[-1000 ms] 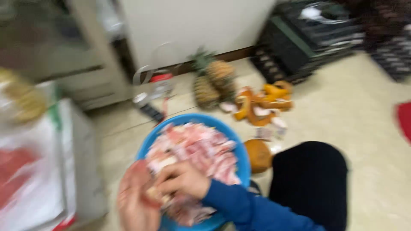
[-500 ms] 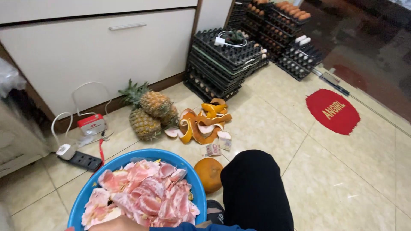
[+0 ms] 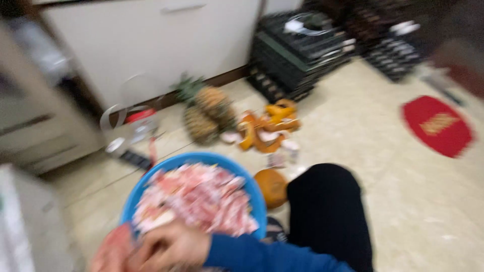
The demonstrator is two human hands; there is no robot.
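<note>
A round blue bowl [image 3: 254, 194] stands on the floor in front of me, heaped with pink and white slices of raw meat [image 3: 201, 199]. My right hand [image 3: 169, 247], in a blue sleeve, lies with curled fingers on the meat at the bowl's near rim. My left hand [image 3: 108, 252] is a blurred pinkish shape right beside it at the bottom left edge, touching it. The blur hides whether either hand grips a slice. My black-clad knee [image 3: 327, 216] rises just right of the bowl.
Two pineapples [image 3: 206, 113] and orange pumpkin pieces [image 3: 267, 131] lie beyond the bowl, with a round orange pumpkin [image 3: 272, 186] beside it. A power strip with cable [image 3: 133, 158] is on the left. White cabinets [image 3: 151, 45], stacked black trays [image 3: 297, 55] and a red mat [image 3: 438, 126] ring the tiled floor.
The view has swung and blurred. Half a second ago only the top of a hand showed at the bottom edge; now both hands are in view at the bowl's near rim.
</note>
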